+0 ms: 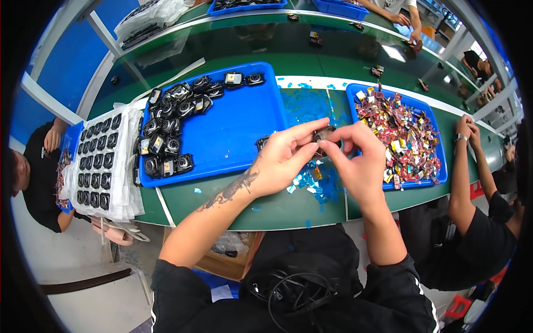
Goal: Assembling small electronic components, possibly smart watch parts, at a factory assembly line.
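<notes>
Above the near part of the green bench, both my hands meet at a small dark watch case (323, 134). My left hand (282, 158) grips it from the left, thumb and index finger closed on it. From the right, the fingertips of my right hand (358, 161) pinch at the same piece, and they cover much of it. Left of my hands lies a blue tray (222, 130) with several black watch cases (172, 145) bunched along its left and far sides. Another blue tray (444, 166), on the right, is heaped with small red, yellow and silver electronic parts (400, 139).
Blue film scraps (311, 186) litter the green bench (239, 213). At left stands a white stack of trays (123, 194) with rows of watch cases. A conveyor belt (266, 47) carries small parts beyond. Co-workers sit left and right, and another person's hands (408, 28) are across the belt.
</notes>
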### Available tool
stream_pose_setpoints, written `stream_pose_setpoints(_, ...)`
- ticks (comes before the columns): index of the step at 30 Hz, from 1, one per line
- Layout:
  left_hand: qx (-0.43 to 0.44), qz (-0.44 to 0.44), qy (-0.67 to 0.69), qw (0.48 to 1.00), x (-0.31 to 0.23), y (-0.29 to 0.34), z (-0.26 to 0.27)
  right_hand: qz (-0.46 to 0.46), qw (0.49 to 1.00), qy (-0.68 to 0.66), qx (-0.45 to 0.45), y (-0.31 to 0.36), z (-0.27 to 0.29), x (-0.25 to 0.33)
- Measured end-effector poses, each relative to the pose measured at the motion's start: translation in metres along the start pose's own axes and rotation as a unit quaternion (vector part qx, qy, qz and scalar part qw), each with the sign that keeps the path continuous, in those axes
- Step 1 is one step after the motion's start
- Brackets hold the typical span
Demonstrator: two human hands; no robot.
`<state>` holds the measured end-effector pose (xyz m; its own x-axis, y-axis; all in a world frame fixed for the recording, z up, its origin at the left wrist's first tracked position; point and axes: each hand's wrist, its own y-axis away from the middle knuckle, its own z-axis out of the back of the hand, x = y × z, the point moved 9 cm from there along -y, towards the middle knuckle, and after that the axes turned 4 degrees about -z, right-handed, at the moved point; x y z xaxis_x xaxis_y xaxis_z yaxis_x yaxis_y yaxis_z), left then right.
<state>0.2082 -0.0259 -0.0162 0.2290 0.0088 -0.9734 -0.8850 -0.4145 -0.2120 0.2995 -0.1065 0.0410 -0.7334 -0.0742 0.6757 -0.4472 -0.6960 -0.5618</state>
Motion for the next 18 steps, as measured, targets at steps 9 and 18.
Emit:
stream_pose_setpoints(9,0.0,-0.032,0.07,0.997,-0.01,0.0,0.003,-0.008,0.999,-0.038,0.013,0.004,0.002,0.008)
stream_pose_setpoints(18,0.002,-0.014,0.015,1.0,-0.011,0.002,0.001,-0.015,0.999,-0.03,0.037,0.002,0.0,0.01)
